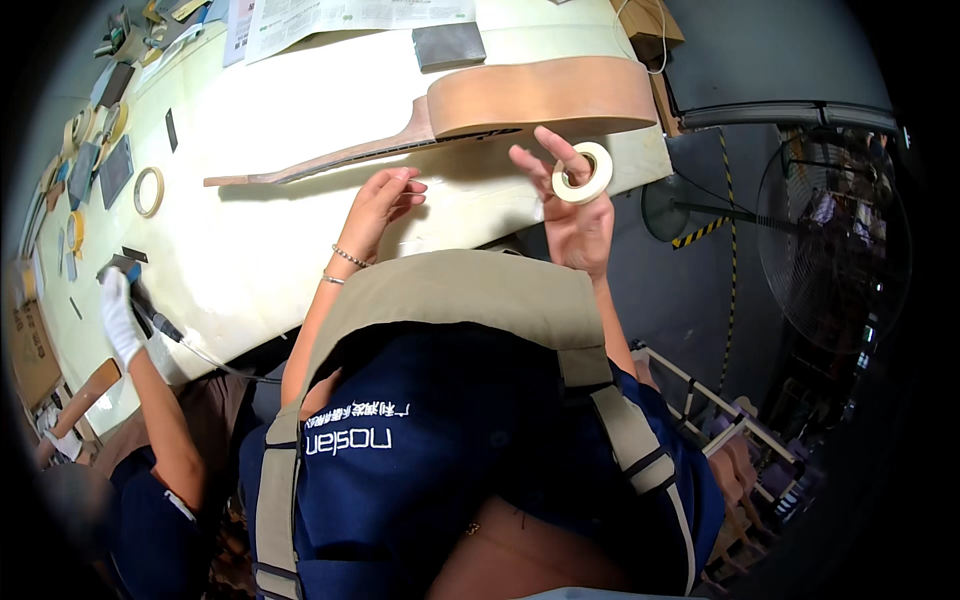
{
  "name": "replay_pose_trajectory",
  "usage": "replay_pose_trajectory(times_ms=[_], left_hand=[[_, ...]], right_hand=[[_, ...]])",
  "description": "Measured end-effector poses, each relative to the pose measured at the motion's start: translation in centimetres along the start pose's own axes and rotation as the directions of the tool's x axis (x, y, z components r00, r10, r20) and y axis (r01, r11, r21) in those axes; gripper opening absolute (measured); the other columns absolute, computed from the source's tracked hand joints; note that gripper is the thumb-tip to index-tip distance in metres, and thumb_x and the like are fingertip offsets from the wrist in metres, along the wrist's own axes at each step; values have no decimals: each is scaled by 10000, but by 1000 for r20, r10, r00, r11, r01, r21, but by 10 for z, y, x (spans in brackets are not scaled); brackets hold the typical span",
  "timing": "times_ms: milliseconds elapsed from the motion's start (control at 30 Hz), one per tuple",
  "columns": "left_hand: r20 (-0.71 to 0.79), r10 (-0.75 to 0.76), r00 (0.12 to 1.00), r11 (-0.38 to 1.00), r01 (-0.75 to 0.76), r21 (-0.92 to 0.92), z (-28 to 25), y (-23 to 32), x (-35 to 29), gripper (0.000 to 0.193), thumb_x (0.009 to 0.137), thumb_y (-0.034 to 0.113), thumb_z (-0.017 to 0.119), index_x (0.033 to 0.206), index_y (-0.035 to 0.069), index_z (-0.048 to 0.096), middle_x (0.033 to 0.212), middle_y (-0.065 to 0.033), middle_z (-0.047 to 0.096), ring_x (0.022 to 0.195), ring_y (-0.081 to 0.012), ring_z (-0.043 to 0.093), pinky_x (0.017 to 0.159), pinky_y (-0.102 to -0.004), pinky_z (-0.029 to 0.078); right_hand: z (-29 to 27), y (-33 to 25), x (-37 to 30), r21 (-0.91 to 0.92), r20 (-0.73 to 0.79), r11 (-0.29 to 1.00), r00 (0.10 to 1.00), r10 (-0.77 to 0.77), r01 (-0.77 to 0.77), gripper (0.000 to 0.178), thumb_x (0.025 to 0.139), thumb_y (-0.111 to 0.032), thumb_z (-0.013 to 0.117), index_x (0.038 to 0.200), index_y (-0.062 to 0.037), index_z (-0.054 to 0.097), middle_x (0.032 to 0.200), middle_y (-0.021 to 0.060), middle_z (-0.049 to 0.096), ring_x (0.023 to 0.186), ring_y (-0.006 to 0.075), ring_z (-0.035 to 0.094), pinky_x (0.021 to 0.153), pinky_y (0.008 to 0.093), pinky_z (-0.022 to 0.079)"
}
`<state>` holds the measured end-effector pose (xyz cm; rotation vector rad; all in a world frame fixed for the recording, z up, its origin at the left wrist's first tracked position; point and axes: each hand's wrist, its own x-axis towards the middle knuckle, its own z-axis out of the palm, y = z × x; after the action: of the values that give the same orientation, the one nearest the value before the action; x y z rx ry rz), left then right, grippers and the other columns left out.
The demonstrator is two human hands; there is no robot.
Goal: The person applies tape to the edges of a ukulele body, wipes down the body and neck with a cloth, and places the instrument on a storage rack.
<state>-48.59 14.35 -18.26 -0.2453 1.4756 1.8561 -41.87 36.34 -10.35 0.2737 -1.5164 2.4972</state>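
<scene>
An unfinished wooden guitar (pixel 545 95) lies on its side on the pale table, its neck pointing left. Its body is above my right hand (pixel 578 228). A roll of cream masking tape (pixel 601 172) hangs around a finger of that hand, with the other fingers partly spread. My left hand (pixel 380 205) is just below the neck, apart from it. Its fingers are curled, with thumb and forefinger close together. Whatever may be between them is too small to make out.
At left, a co-worker's white-gloved hand (pixel 120 320) rests on a dark sanding tool. Another tape roll (pixel 148 192) and several grey abrasive pads lie on that side. A dark grey block (pixel 448 47) and newspaper (pixel 350 15) lie behind the guitar. A large fan (pixel 835 240) stands right.
</scene>
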Motion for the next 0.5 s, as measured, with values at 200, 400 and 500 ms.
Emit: replay_pose_trajectory(times_ms=[200, 400, 500], left_hand=[[49, 60, 997, 996, -57, -63, 16, 17, -12, 327, 922, 302, 499, 1088, 27, 561, 944, -48, 615, 901, -132, 584, 875, -271, 432], [61, 317, 946, 940, -305, -152, 48, 30, -30, 240, 903, 223, 552, 991, 3, 590, 904, -47, 612, 860, -132, 567, 836, -273, 433], [12, 448, 894, 884, -440, -159, 69, 31, -38, 157, 849, 141, 630, 918, 0, 625, 932, -37, 540, 870, -117, 534, 798, -270, 435]], right_hand=[[36, -5, 13, -131, -223, 975, 964, 145, -177, 532, 821, 120, 515, 1314, 35, 332, 1325, 149, 409, 1081, 282, 563, 902, 327, 475], [50, -1, 17, -83, -264, 994, 963, 45, -70, 584, 788, 133, 562, 1299, 6, 309, 1303, 121, 391, 1068, 241, 561, 880, 304, 491], [51, 6, 15, -49, -309, 999, 951, -4, -12, 580, 777, 146, 569, 1273, -2, 308, 1327, 106, 352, 1069, 239, 555, 883, 309, 494]])
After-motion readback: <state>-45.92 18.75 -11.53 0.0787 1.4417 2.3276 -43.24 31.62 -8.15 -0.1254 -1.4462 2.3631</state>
